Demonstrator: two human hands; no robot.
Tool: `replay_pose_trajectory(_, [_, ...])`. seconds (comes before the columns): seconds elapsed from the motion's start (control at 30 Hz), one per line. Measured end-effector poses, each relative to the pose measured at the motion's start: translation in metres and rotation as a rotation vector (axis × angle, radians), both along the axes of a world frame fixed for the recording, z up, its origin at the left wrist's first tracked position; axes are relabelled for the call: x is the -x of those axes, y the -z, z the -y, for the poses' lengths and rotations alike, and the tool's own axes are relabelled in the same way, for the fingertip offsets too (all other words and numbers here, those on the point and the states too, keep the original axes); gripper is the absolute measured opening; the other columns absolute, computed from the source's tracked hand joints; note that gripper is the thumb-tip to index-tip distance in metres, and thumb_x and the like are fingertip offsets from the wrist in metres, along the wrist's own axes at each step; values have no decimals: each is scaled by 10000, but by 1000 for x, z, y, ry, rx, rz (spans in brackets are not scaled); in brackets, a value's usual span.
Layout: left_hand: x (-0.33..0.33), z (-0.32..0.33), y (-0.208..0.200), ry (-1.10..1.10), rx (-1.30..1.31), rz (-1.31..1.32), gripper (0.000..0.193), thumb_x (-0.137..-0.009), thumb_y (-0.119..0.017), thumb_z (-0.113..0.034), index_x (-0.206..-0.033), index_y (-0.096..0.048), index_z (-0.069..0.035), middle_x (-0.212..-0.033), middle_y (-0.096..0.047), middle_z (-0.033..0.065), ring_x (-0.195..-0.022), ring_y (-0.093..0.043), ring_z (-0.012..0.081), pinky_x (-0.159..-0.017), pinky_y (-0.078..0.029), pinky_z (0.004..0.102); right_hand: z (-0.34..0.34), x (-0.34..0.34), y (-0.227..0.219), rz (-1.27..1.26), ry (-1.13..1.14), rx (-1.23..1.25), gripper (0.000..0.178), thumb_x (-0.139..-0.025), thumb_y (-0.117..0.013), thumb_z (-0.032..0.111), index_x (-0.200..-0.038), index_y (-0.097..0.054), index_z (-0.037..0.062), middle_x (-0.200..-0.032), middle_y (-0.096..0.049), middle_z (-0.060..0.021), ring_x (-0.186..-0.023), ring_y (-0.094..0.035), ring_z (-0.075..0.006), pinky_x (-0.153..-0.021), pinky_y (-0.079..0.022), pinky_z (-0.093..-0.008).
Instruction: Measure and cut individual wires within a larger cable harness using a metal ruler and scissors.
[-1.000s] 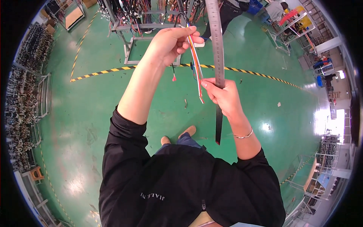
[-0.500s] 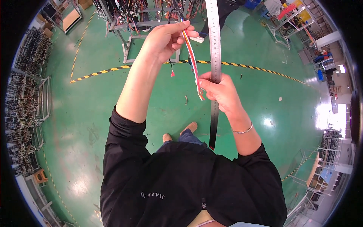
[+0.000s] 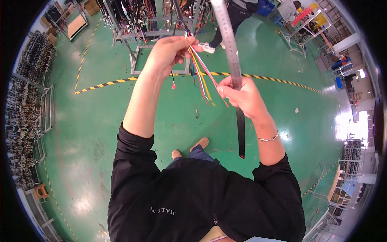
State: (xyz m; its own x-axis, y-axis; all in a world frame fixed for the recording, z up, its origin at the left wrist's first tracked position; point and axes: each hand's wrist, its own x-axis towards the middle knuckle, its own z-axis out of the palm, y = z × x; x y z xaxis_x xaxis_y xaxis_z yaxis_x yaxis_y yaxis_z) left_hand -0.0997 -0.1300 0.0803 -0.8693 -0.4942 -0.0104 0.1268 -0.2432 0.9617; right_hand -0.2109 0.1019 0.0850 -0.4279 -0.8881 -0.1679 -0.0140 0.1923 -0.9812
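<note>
My left hand (image 3: pixel 175 50) pinches the upper part of a bundle of coloured wires (image 3: pixel 198 68) below a dark-sheathed cable (image 3: pixel 177 10). From that grip the wires fan out downward: some yellow and white ends hang loose, while a red and a white strand run to my right hand (image 3: pixel 242 94). Its thumb and fingers are closed on those strands near their ends. The same hand also grips a long steel ruler (image 3: pixel 227 36), which slants up and away, its darker lower end pointing toward my body. A short dark lead with a red tip (image 3: pixel 173 85) dangles under my left wrist.
A metal rack (image 3: pixel 135 34) hung with many wire harnesses stands ahead. Beside it is another person's leg and shoe (image 3: pixel 207 47). Yellow-black tape (image 3: pixel 113 83) crosses the green floor. More harness racks (image 3: pixel 26 113) line the left, and a wheeled metal frame (image 3: pixel 296 36) stands at far right.
The wires, bunched together before, are now spread apart, with only a few strands still in my right hand. Both hands have moved slightly apart, and the ruler has tilted.
</note>
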Motion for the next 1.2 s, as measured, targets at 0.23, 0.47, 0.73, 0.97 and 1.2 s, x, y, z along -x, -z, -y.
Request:
replay_pose_trajectory(0.23, [1, -2, 0, -40, 17, -21, 223, -948, -613, -183, -1089, -679, -23, -927, -731, 25, -777, -594, 49, -662, -418, 195, 11, 1, -8, -125, -48, 119, 218, -969, -590, 218, -954, -619, 2, -667, -477, 46, -495, -345, -10, -442, -263, -191])
replay_pose_trajectory(0.47, [7, 1, 13, 153, -471, -303, 291, -958, -529, -79, -1229, -574, 18, -1032, -677, 77, -883, -663, 133, -783, -524, 262, 47, -9, -44, -246, -203, 530, 287, -986, -547, 254, -876, -555, -11, -1081, -590, -118, -527, -386, -18, -473, -320, -202])
replay_pose_trajectory(0.73, [33, -27, -30, 132, -646, -350, 394, -1012, -464, -240, -1206, -550, 92, -1017, -683, 143, -845, -655, 197, -812, -529, 324, 33, -5, -40, -160, -275, 327, 252, -1023, -479, 211, -874, -553, 22, -841, -563, 2, -694, -466, -45, -664, -430, -223])
replay_pose_trajectory(0.97, [55, -2, -10, -171, -231, -123, 362, -968, -592, -338, -882, -652, 8, -691, -663, 82, -566, -605, 157, -538, -491, 283, 33, -18, -36, -639, -45, 404, 177, -989, -507, 160, -888, -531, 17, -795, -570, -76, -724, -551, -181, -692, -458, -329])
replay_pose_trajectory(1.2, [76, 10, -19, -414, 652, 304, 469, -970, -571, -403, -846, -657, 41, -716, -675, 78, -646, -608, 155, -596, -481, 295, 26, -6, -42, -580, -46, 337, 240, -1010, -474, 180, -856, -518, 1, -757, -541, -87, -690, -521, -220, -658, -434, -351])
